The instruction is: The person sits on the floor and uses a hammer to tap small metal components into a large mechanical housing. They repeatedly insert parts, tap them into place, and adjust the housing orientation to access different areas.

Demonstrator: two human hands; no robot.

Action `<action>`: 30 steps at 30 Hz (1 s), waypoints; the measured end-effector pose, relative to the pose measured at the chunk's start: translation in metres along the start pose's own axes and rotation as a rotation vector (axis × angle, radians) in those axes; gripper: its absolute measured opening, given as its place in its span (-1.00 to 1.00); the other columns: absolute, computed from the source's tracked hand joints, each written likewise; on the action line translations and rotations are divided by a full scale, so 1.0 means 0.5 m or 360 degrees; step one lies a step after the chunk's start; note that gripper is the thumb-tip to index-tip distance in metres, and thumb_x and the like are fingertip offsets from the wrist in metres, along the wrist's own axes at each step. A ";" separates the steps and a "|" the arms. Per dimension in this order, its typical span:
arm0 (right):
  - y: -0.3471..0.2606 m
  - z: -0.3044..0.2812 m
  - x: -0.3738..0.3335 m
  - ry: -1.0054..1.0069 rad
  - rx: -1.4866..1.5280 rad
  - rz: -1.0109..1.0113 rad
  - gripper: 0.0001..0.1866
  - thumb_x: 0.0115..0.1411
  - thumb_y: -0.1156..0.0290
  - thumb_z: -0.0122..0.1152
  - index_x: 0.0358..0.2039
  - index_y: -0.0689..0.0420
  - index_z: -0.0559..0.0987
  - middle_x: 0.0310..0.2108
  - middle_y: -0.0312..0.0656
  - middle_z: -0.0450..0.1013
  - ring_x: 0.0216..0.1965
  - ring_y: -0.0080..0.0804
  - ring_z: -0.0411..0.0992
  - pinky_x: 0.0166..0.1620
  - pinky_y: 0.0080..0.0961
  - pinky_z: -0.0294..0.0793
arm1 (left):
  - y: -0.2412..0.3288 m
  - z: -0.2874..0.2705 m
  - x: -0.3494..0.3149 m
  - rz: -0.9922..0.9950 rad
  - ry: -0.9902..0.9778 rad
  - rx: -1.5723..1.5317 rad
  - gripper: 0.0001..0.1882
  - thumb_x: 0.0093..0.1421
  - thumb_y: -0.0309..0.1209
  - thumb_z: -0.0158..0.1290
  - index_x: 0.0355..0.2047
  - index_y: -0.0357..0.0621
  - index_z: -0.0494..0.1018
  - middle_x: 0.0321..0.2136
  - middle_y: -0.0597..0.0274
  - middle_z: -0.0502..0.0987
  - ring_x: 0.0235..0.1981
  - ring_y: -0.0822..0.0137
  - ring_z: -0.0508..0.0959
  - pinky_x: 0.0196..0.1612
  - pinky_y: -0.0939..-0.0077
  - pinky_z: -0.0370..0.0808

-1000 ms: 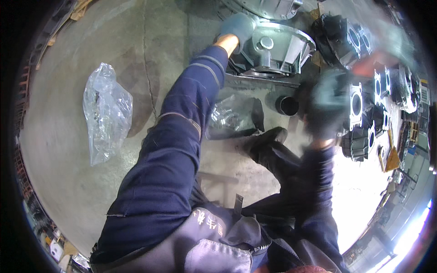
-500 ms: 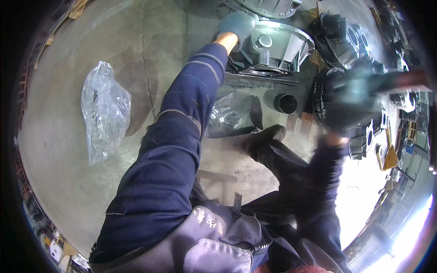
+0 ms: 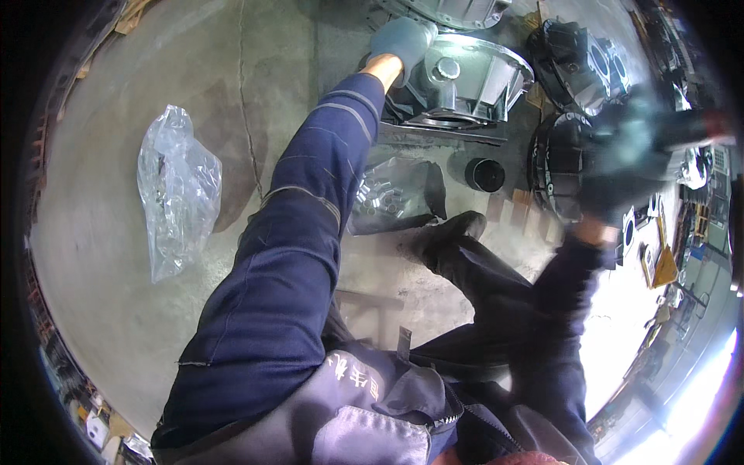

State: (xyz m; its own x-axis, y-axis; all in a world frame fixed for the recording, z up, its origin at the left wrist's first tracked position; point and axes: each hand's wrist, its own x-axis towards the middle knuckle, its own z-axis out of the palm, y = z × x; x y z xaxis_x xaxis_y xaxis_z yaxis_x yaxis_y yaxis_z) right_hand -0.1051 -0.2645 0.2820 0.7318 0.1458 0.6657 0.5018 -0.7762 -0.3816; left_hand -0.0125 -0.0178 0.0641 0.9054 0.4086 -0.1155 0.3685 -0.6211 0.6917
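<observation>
My left hand (image 3: 401, 43), in a grey-blue glove, rests at the left edge of a cast metal housing (image 3: 496, 77) with a round flange and a capped boss. Its fingers curl at the flange rim; what they pinch, if anything, is hidden. A second round metal housing (image 3: 457, 9) lies just beyond. Out to the right, my gloved right hand (image 3: 628, 159) is raised and smeared by motion. It is closed on a tool with a dark and red end (image 3: 694, 128), too blurred to tell its kind.
A clear plastic bag (image 3: 180, 194) lies on the floor at left. Small metal sleeves sit in another bag (image 3: 395, 194) below the housing, beside a black cylindrical cup (image 3: 486, 175). More dark castings (image 3: 570, 66) stand at right. My shoe (image 3: 461, 229) is near the cup.
My right hand has shifted a little to the right with the tool, uncovering more of the casting behind it. My left hand stays at the flange, nearly still.
</observation>
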 end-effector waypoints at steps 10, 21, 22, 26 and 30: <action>0.183 0.003 -0.023 -0.0918 0.0203 -0.0136 -0.65 0.30 0.26 0.36 -0.08 0.30 0.63 -0.25 -0.12 0.62 -0.21 -0.40 0.57 -0.13 -0.44 0.56 | -0.011 0.003 0.012 0.0073 0.0025 -0.0011 -0.41 0.35 0.09 -0.12 -0.08 -0.15 0.66 -0.04 -0.15 0.63 0.04 -0.15 0.61 0.10 0.00 0.51; 0.166 0.120 -0.210 -0.1375 -0.0156 0.0340 -0.69 0.21 0.15 0.28 -0.29 0.16 0.61 -0.35 0.23 0.58 -0.27 0.34 0.54 -0.22 0.05 0.55 | -0.024 0.011 0.018 0.0132 -0.0065 0.0006 -0.46 0.36 0.05 -0.11 -0.12 -0.12 0.68 -0.06 -0.16 0.63 0.00 -0.18 0.62 0.07 -0.02 0.53; 0.194 0.122 -0.204 -0.1401 -0.0352 -0.0204 -0.68 0.21 0.15 0.29 -0.29 0.18 0.61 -0.35 0.25 0.58 -0.28 0.34 0.55 -0.23 0.03 0.56 | -0.025 0.009 0.018 0.0185 0.0068 0.0035 -0.41 0.36 0.08 -0.12 -0.17 -0.19 0.67 -0.10 -0.21 0.63 -0.05 -0.21 0.63 0.01 -0.04 0.54; 0.165 0.011 -0.028 -0.0974 -0.0028 -0.0216 -0.84 0.27 0.32 0.30 -0.30 0.16 0.65 -0.52 -0.13 0.54 -0.51 -0.18 0.53 -0.34 -0.31 0.56 | -0.020 0.011 0.012 0.0085 0.0052 0.0009 -0.42 0.36 0.07 -0.13 -0.16 -0.19 0.68 -0.11 -0.20 0.63 -0.02 -0.20 0.62 0.05 -0.03 0.51; 0.041 -0.028 0.084 -0.0291 0.0034 -0.0149 -0.85 0.42 0.39 0.16 -0.20 0.09 0.68 -0.59 -0.41 0.49 -0.60 -0.63 0.45 -0.49 -0.68 0.44 | -0.015 0.014 0.011 0.0061 0.0026 -0.0070 -0.44 0.35 0.04 -0.13 -0.13 -0.13 0.68 -0.08 -0.14 0.65 -0.02 -0.19 0.63 0.06 -0.03 0.52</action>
State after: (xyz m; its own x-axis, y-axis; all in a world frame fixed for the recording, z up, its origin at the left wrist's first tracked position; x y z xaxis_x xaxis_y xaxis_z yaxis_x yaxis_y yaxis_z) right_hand -0.0708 -0.2830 0.3112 0.7520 0.3272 0.5722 0.5800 -0.7410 -0.3384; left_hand -0.0088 -0.0158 0.0534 0.9150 0.3960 -0.0769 0.3235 -0.6066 0.7262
